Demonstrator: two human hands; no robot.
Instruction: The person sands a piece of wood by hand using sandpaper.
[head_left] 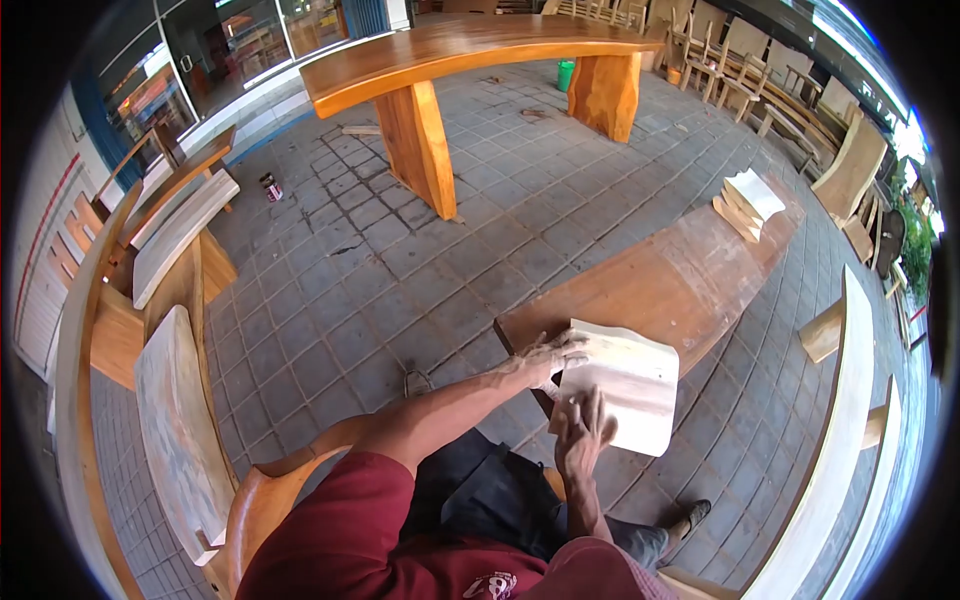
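Pale block on plank, paving open leftward; left hand clasps its edge, right hand flat, grip open.

The board lies on the near end of the surface, and a stack of wood pieces sits on its far end. A table stands beyond the surface, and benches stand left of it.
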